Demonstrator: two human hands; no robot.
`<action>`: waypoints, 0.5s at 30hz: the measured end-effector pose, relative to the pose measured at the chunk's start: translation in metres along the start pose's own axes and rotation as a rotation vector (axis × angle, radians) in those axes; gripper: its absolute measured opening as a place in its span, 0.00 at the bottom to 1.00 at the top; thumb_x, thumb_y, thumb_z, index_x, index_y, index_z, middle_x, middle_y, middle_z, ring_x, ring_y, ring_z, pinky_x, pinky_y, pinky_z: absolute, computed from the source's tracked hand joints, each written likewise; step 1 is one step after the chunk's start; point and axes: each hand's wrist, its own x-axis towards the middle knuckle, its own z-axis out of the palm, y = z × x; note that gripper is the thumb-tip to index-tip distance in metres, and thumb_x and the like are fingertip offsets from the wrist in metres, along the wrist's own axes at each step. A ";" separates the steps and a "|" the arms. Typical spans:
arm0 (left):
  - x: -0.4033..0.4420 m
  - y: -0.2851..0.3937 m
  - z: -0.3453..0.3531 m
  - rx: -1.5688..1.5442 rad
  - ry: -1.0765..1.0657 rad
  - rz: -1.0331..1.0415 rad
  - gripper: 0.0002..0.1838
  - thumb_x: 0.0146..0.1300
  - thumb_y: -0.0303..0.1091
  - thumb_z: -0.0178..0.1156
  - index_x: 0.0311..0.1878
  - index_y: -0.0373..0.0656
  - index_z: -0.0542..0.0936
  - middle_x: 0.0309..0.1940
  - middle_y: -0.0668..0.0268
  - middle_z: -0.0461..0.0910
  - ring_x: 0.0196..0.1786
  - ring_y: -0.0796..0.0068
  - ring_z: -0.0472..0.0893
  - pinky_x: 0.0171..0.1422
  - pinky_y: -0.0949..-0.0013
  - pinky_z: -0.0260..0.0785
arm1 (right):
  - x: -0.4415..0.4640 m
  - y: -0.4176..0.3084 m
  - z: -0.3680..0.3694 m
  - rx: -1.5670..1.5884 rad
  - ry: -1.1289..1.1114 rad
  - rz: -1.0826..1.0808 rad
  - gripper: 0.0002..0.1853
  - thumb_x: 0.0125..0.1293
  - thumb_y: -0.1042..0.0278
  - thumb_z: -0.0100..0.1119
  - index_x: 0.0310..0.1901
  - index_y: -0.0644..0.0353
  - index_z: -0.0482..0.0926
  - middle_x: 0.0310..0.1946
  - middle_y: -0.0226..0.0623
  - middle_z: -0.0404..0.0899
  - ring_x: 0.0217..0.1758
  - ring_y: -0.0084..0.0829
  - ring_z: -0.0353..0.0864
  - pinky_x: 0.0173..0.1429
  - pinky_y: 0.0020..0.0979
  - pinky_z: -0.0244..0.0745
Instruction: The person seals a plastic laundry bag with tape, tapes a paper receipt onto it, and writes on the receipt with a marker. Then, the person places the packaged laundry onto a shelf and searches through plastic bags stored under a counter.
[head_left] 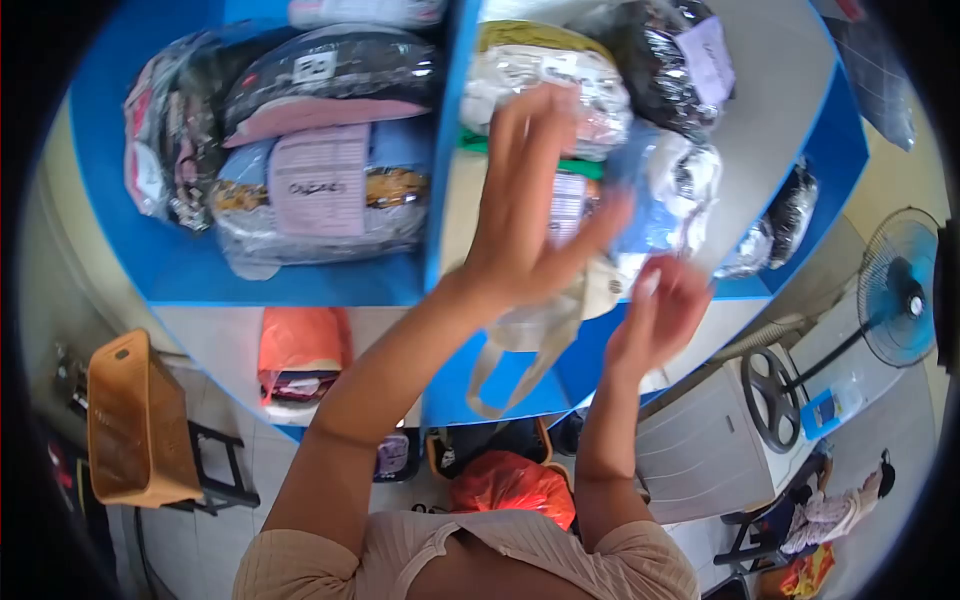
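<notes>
My left hand (530,205) reaches up in front of the right shelf compartment, its fingers stretched and apart, slightly blurred. Behind it lie a clear plastic-wrapped pack of white cloth (500,85) and a labelled pack (568,200) that it partly covers. Lower right, my right hand (655,315) is raised with thumb and half-curled fingers apart, smeared by motion, and nothing shows in it. Between the hands, a cream tote bag (600,290) hangs over the shelf edge with its strap (530,375) dangling. A blue-and-white wrapped pack (680,190) sits just above my right hand.
A blue shelf divider (452,150) separates this compartment from wrapped clothing packs (320,190) on the left. Below are an orange bag (305,345), a red plastic bag (512,487) and a tan basket (140,420). A fan (905,290) and another person (835,515) are at right.
</notes>
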 end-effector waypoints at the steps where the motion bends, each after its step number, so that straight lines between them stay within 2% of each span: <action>1: -0.019 0.015 -0.036 0.269 -0.141 0.234 0.30 0.55 0.42 0.68 0.58 0.37 0.74 0.58 0.46 0.66 0.59 0.53 0.70 0.57 0.57 0.67 | -0.026 -0.018 0.005 -0.074 -0.161 -0.099 0.12 0.58 0.77 0.62 0.43 0.63 0.75 0.39 0.41 0.77 0.44 0.34 0.76 0.51 0.33 0.70; 2: -0.050 0.035 -0.068 0.375 -0.285 0.205 0.27 0.52 0.41 0.70 0.55 0.40 0.77 0.55 0.49 0.70 0.56 0.54 0.73 0.53 0.59 0.68 | -0.052 -0.036 0.010 -0.130 -0.315 -0.208 0.09 0.55 0.76 0.63 0.39 0.62 0.77 0.35 0.41 0.79 0.38 0.38 0.79 0.47 0.33 0.71; 3: -0.081 0.046 -0.095 0.469 -0.351 0.262 0.21 0.54 0.51 0.67 0.43 0.43 0.81 0.53 0.50 0.74 0.49 0.53 0.77 0.53 0.52 0.69 | -0.084 -0.044 0.018 -0.051 -0.407 -0.183 0.08 0.53 0.77 0.62 0.37 0.61 0.78 0.31 0.41 0.79 0.32 0.40 0.80 0.39 0.35 0.74; 5: -0.139 0.072 -0.163 0.497 -0.512 0.210 0.20 0.55 0.48 0.69 0.43 0.43 0.81 0.52 0.52 0.74 0.47 0.54 0.78 0.53 0.56 0.70 | -0.160 -0.057 0.036 0.086 -0.589 0.060 0.09 0.53 0.78 0.62 0.37 0.61 0.78 0.30 0.41 0.80 0.29 0.36 0.81 0.33 0.33 0.75; 7: -0.199 0.125 -0.234 0.584 -0.549 -0.295 0.21 0.55 0.43 0.70 0.47 0.41 0.79 0.54 0.53 0.72 0.51 0.54 0.77 0.56 0.59 0.70 | -0.222 -0.087 0.064 0.152 -0.834 0.385 0.09 0.52 0.78 0.63 0.37 0.62 0.78 0.27 0.39 0.81 0.25 0.32 0.81 0.31 0.30 0.75; 9: -0.263 0.198 -0.293 0.657 -0.400 -0.714 0.23 0.57 0.40 0.69 0.51 0.39 0.76 0.58 0.53 0.69 0.57 0.52 0.74 0.61 0.60 0.69 | -0.289 -0.128 0.094 0.233 -0.981 0.534 0.10 0.53 0.79 0.63 0.38 0.63 0.79 0.26 0.36 0.81 0.23 0.29 0.80 0.30 0.28 0.74; 10: -0.278 0.245 -0.320 0.754 -0.411 -0.885 0.23 0.57 0.36 0.69 0.53 0.40 0.74 0.60 0.54 0.66 0.62 0.53 0.70 0.63 0.62 0.67 | -0.318 -0.150 0.117 0.306 -1.002 0.534 0.09 0.55 0.78 0.63 0.39 0.62 0.79 0.24 0.35 0.80 0.22 0.29 0.80 0.29 0.28 0.74; 13: -0.330 0.384 -0.378 0.966 -0.239 -1.380 0.19 0.57 0.37 0.69 0.50 0.47 0.75 0.61 0.60 0.69 0.55 0.54 0.77 0.58 0.57 0.72 | -0.395 -0.225 0.181 0.559 -1.210 0.558 0.08 0.56 0.78 0.63 0.38 0.61 0.80 0.24 0.36 0.80 0.22 0.30 0.80 0.29 0.29 0.74; 14: -0.345 0.425 -0.409 1.091 -0.182 -1.325 0.18 0.56 0.37 0.69 0.49 0.48 0.76 0.60 0.60 0.69 0.53 0.55 0.78 0.55 0.57 0.73 | -0.413 -0.249 0.215 0.640 -1.251 0.408 0.07 0.56 0.77 0.63 0.37 0.59 0.80 0.24 0.36 0.80 0.21 0.32 0.80 0.28 0.30 0.73; 15: -0.354 0.467 -0.434 1.209 -0.130 -1.283 0.18 0.56 0.36 0.69 0.49 0.49 0.76 0.60 0.61 0.69 0.52 0.55 0.79 0.53 0.56 0.75 | -0.432 -0.278 0.253 0.749 -1.277 0.361 0.06 0.57 0.76 0.63 0.37 0.58 0.80 0.24 0.35 0.81 0.21 0.32 0.79 0.28 0.31 0.73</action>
